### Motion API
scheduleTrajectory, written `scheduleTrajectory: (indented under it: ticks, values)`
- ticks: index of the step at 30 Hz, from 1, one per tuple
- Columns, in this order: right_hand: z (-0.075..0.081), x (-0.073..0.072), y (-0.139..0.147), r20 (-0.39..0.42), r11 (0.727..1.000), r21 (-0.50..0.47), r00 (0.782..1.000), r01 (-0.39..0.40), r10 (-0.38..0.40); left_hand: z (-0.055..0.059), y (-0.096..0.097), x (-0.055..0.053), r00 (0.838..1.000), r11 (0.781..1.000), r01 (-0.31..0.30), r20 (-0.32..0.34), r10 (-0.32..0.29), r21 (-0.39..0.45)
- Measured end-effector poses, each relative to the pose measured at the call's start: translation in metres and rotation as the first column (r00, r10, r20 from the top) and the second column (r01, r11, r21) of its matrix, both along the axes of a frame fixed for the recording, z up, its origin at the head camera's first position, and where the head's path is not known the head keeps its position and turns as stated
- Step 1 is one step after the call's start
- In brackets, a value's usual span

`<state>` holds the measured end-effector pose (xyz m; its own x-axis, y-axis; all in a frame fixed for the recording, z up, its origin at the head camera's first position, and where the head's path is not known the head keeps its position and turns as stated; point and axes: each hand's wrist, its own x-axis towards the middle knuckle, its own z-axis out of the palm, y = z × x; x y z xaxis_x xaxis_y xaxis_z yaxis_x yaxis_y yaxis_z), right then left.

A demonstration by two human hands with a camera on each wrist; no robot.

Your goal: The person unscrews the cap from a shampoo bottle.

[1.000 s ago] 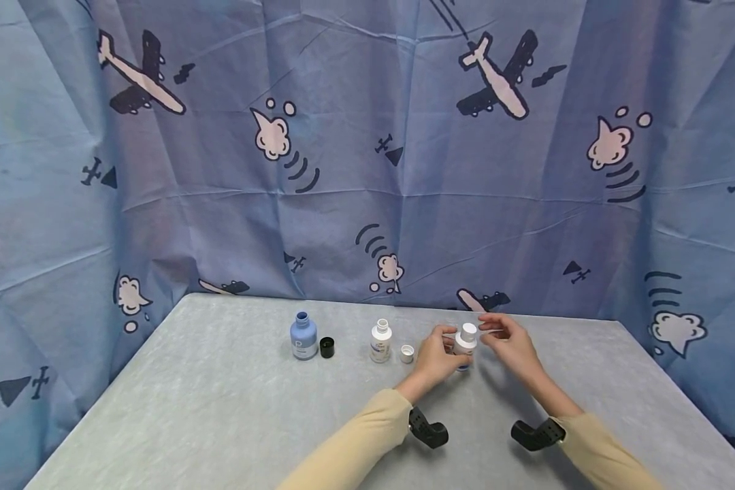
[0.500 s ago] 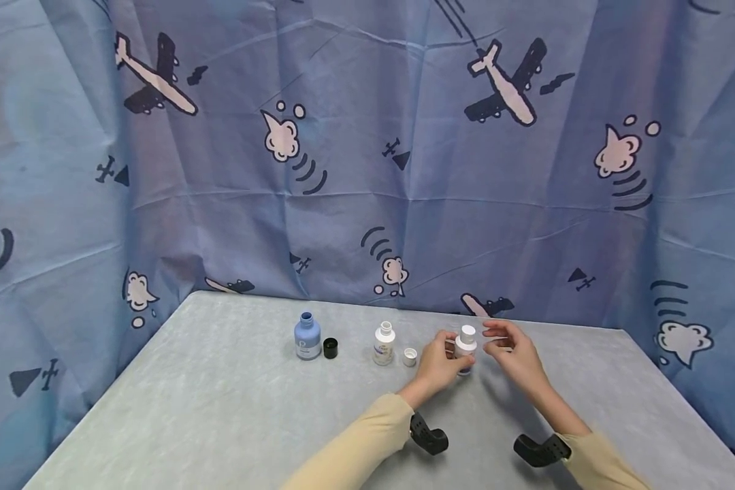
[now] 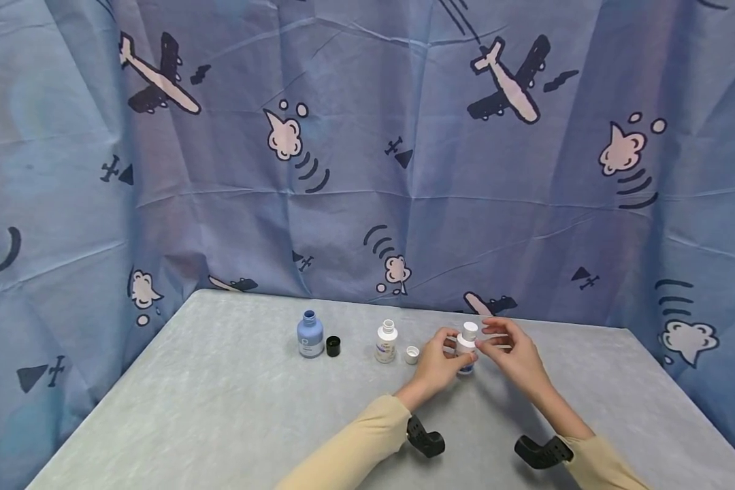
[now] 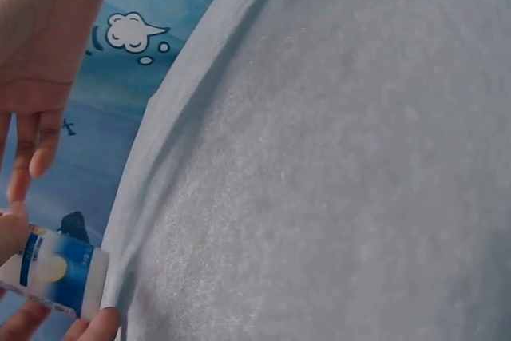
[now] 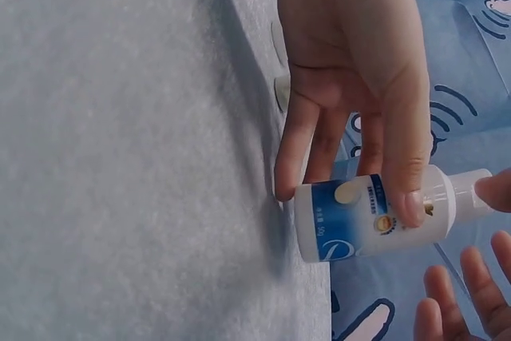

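Note:
My left hand grips a small white bottle with a blue label, its thumb across the front. The bottle stands nearly upright, its white cap on top. My right hand is just right of the bottle, with its thumb against the cap in the right wrist view and its other fingers spread apart from it. In that view the label shows clearly below the left thumb. The left wrist view catches the bottle at its lower left edge, its cap out of sight.
Left of the hands stands an uncapped white bottle with a loose white cap beside it. Farther left are an uncapped blue bottle and a black cap. A blue patterned curtain hangs behind the grey-white table.
My right hand has come in from slightly apart, and its thumb now meets the bottle's cap. My left hand keeps its grip. The head view has shifted slightly.

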<state>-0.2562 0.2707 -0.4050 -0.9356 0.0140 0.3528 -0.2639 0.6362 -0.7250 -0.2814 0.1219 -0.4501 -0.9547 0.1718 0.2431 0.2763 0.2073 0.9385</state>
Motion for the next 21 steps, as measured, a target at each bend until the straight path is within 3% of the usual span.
scheduleTrajectory:
  ticks: [10,21]
  values:
    - [-0.001,0.001,-0.004,-0.004,1.0,-0.016,1.0,0.014,-0.015,0.001,-0.001,0.004,0.999,0.999,-0.048,0.01,0.048,0.018]
    - [0.002,0.0,-0.011,-0.015,0.999,-0.036,1.0,-0.024,0.024,0.004,-0.011,0.006,0.997,0.998,-0.061,-0.044,0.059,-0.026]
